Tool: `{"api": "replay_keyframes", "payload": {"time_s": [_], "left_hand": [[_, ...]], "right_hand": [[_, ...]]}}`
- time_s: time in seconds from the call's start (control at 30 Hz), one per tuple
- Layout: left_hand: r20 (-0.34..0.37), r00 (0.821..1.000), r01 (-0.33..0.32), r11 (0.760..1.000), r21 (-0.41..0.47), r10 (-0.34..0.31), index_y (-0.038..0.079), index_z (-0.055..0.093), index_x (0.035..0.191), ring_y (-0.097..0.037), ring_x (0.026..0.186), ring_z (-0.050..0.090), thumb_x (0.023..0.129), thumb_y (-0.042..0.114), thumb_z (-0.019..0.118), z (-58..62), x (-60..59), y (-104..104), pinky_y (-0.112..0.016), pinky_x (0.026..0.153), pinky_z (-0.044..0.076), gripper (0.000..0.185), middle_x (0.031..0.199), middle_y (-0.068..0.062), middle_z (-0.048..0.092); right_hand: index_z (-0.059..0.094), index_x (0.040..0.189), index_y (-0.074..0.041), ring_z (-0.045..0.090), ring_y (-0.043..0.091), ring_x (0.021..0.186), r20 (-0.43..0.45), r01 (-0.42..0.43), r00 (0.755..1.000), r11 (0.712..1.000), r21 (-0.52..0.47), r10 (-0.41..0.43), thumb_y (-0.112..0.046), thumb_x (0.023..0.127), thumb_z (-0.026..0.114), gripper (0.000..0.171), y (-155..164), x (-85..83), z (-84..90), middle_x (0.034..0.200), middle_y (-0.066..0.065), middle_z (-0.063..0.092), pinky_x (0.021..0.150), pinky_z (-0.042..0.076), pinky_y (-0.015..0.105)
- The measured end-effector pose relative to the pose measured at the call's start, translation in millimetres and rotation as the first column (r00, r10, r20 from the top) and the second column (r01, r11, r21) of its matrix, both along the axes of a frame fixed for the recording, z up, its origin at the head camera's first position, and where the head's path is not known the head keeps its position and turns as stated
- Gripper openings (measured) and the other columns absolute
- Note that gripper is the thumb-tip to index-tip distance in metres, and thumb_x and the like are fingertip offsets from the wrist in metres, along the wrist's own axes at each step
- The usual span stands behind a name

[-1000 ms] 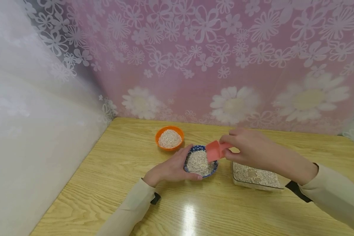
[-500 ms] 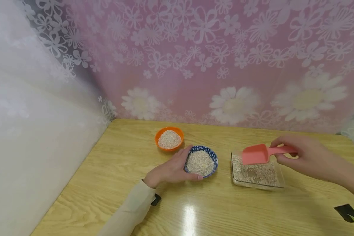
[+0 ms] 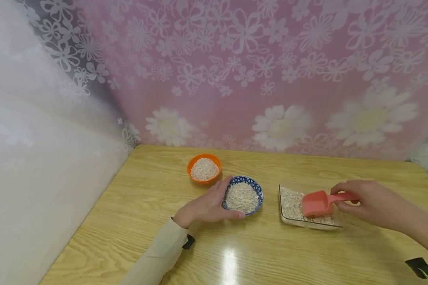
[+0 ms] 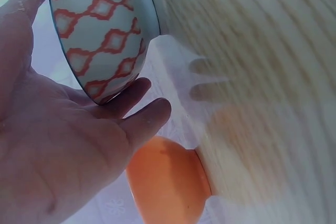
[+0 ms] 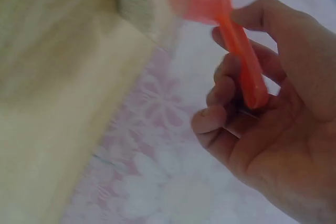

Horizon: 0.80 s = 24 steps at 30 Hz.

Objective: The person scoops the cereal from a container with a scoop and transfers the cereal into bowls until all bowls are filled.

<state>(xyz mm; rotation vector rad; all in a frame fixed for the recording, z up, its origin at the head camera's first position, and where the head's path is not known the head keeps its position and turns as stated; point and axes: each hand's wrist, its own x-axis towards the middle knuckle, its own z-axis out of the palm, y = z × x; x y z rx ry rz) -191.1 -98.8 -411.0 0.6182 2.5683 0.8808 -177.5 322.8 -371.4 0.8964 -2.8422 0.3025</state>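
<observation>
The person's left hand (image 3: 208, 206) curves round the near-left side of the blue bowl (image 3: 243, 195), thumb along its near rim and fingers up its left wall; the left wrist view shows the palm open and the fingers only gently bent, lying against the bowl's patterned outer wall rather than clamped on it. The bowl stands on the wooden table (image 3: 256, 253), filled with pale grain. Just beyond it, to the far left, an orange bowl (image 3: 204, 168) holds the same grain; the two bowls are close but apart. To the right of the blue bowl, with a gap of bare table between, sits a clear tub (image 3: 308, 206) with grain spread over its bottom. The right hand (image 3: 372, 202) pinches the handle of a pink scoop (image 3: 315, 202) between thumb and curled fingers; the right wrist view shows the handle lying across the fingers with the thumb over it. The scoop's mouth points left and sits low in the tub's near-right part, over or in the grain; whether it is touching I cannot tell. The hand itself is past the tub's right edge, above the table. A pink flowered cloth (image 3: 271, 71) hangs behind the table, and a white one (image 3: 39, 138) on the left.
</observation>
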Motion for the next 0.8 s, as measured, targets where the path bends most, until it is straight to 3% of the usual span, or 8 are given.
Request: {"api": "replay_keyframes", "payload": {"time_s": [0.2,0.4,0.57,0.67,0.8], "left_hand": [[0.0,1.0,0.0,1.0,0.006,0.0,0.018,0.002,0.166,-0.029,0.158,0.022,0.085,0.065,0.072,1.6,2.2,0.0,-0.055,0.122,0.033,0.117,0.173,-0.014,0.01],[0.008,1.0,0.004,1.0,-0.004,-0.004,0.019,0.002,0.166,-0.029,0.158,0.021,0.085,0.065,0.072,2.6,3.5,0.5,-0.056,0.123,0.032,0.117,0.173,-0.012,0.009],[0.0,1.0,0.005,1.0,0.007,-0.005,0.019,0.002,0.166,-0.029,0.157,0.024,0.086,0.063,0.072,3.2,3.5,1.8,-0.055,0.122,0.033,0.116,0.173,-0.013,0.011],[-0.003,1.0,-0.004,1.0,0.01,0.004,0.02,0.001,0.167,-0.029,0.155,0.029,0.086,0.063,0.072,3.3,4.9,2.6,-0.054,0.121,0.035,0.116,0.172,-0.012,0.014],[-0.027,0.999,-0.019,0.999,0.034,0.02,0.023,-0.001,0.166,-0.03,0.152,0.033,0.086,0.064,0.073,1.0,7.3,1.9,-0.053,0.119,0.039,0.117,0.171,-0.009,0.009]], "right_hand": [[0.074,0.096,-0.023,0.036,-0.004,0.071,-0.103,-0.06,0.993,0.996,-0.064,0.053,-0.011,0.071,0.091,0.033,0.5,-0.6,-21.0,0.083,-0.012,0.049,0.056,0.034,0.019],[0.075,0.093,-0.025,0.03,-0.004,0.076,-0.175,-0.1,0.982,0.987,-0.122,0.078,-0.01,0.068,0.092,0.035,0.2,2.4,-35.1,0.084,-0.013,0.043,0.058,0.031,0.018],[0.075,0.094,-0.026,0.032,-0.003,0.074,-0.165,-0.082,0.984,0.989,-0.124,0.061,-0.012,0.07,0.092,0.032,-0.5,3.9,-35.0,0.083,-0.013,0.043,0.058,0.032,0.019],[0.075,0.099,-0.023,0.045,0.0,0.075,-0.141,-0.057,0.989,0.988,-0.14,0.037,-0.013,0.072,0.091,0.033,1.2,7.0,-33.9,0.087,-0.012,0.049,0.057,0.041,0.019],[0.072,0.118,-0.014,0.059,0.016,0.086,-0.104,0.046,0.993,0.985,-0.168,-0.064,-0.019,0.08,0.087,0.041,7.3,12.2,-29.9,0.103,0.005,0.064,0.057,0.046,0.027]]}}
